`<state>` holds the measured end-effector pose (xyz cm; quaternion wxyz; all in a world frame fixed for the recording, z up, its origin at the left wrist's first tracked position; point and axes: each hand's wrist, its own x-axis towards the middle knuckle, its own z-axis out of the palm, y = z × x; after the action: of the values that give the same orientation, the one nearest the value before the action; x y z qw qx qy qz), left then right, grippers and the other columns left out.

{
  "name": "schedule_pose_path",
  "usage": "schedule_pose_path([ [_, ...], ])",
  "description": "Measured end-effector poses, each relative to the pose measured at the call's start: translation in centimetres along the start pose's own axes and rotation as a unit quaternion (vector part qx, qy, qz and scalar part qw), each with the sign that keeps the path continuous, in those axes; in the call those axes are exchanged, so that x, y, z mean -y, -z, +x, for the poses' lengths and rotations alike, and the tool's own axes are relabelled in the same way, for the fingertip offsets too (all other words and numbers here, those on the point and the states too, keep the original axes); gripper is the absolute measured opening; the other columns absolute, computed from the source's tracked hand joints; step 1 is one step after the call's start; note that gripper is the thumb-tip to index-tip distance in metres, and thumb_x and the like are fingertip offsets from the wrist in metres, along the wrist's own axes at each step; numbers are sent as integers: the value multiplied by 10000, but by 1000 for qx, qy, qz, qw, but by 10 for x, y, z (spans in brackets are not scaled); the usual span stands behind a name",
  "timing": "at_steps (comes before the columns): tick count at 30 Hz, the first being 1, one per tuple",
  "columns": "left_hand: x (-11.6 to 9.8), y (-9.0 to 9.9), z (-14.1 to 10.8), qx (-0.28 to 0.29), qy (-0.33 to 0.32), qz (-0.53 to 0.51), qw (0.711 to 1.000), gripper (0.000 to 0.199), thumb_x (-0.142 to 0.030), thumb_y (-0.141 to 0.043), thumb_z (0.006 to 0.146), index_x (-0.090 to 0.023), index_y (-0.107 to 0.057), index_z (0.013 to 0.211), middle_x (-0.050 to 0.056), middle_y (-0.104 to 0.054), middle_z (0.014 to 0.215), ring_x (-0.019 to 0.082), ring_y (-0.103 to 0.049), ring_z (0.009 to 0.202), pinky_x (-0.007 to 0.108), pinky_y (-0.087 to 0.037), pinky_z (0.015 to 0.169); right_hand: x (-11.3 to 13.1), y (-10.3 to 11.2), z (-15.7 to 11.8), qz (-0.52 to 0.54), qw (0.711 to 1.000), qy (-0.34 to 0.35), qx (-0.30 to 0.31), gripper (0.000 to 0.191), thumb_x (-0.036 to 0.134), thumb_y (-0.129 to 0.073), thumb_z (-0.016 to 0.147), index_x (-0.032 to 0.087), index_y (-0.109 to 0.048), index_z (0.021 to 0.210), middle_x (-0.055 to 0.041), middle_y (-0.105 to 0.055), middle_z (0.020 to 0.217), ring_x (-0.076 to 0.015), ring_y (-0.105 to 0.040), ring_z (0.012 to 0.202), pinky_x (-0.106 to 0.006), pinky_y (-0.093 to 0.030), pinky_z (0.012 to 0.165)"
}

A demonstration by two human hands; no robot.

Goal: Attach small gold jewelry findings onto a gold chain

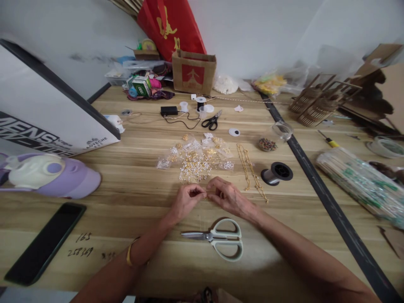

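My left hand [188, 199] and my right hand [227, 196] meet over the middle of the table, fingertips nearly touching. Both are closed in a pinch, and whatever they hold is too small to make out. Just beyond them lies a loose pile of small gold and clear beads [195, 165], with small plastic bags of findings around it. Scissors with pale green handles [226, 239] rest on the wood below my hands. To the right of my right hand are a gold chain [252, 172] and a spool of fine wire [277, 174].
Black scissors [212, 120] and a black adapter [169, 110] lie farther back. A jar of mixed beads [267, 144] stands at right, near a plastic-wrapped bundle of sticks [360, 179]. At left are a phone [46, 243], a purple bottle [63, 174] and a large white box [47, 97].
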<state>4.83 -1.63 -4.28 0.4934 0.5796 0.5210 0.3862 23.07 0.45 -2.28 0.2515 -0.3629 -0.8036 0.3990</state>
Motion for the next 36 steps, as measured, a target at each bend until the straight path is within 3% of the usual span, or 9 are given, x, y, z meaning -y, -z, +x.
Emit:
schedule_pose_path([
  [5, 0, 2, 0, 0, -1, 1, 1000, 42, -169, -655, 691, -138, -683, 684, 19, -674, 639, 129, -584, 598, 213, -443, 577, -3, -1, 0, -3, 1000, -25, 13, 90, 239, -543, 855, 166, -596, 853, 5, -571, 707, -102, -481, 587, -206, -376, 550],
  [13, -4, 3, 1, 15, -3, 7, 1000, 77, -197, -646, 699, -144, -703, 706, 29, -696, 662, 139, -598, 615, 221, -468, 593, -2, 0, 2, -7, 1000, -24, -8, 99, 206, -517, 851, 158, -595, 813, -15, -591, 731, -119, -514, 643, -216, -390, 592],
  [19, -1, 3, 3, 19, 3, 4, 1000, 88, -190, -636, 698, -132, -700, 713, 41, -695, 675, 140, -601, 619, 221, -466, 593, -6, -9, 0, 128, 985, -120, 3, 101, 260, -526, 850, 165, -559, 854, 29, -573, 556, -88, -510, 472, -183, -389, 468],
  [23, 1, 2, 3, 25, 21, -1, 999, 86, -192, -637, 699, -126, -689, 716, 41, -686, 667, 138, -601, 612, 225, -465, 600, -7, -13, 1, 231, 959, -162, 9, 158, 313, -573, 820, 159, -540, 823, 6, -604, 571, -93, -543, 479, -178, -420, 442],
  [31, -2, 3, 3, 35, 22, -14, 999, 73, -180, -636, 703, -122, -679, 711, 31, -672, 651, 127, -591, 606, 211, -459, 594, -9, -16, 4, 276, 944, -178, 2, 212, 341, -629, 774, 155, -529, 790, 13, -589, 568, -92, -553, 486, -179, -438, 434],
  [36, -2, 2, 3, 22, 32, -6, 999, 68, -173, -638, 697, -122, -677, 722, 28, -673, 668, 126, -591, 618, 205, -455, 599, -15, -17, 5, 282, 946, -160, -6, 206, 333, -630, 765, 154, -531, 783, 39, -540, 578, -72, -493, 464, -163, -369, 403],
])
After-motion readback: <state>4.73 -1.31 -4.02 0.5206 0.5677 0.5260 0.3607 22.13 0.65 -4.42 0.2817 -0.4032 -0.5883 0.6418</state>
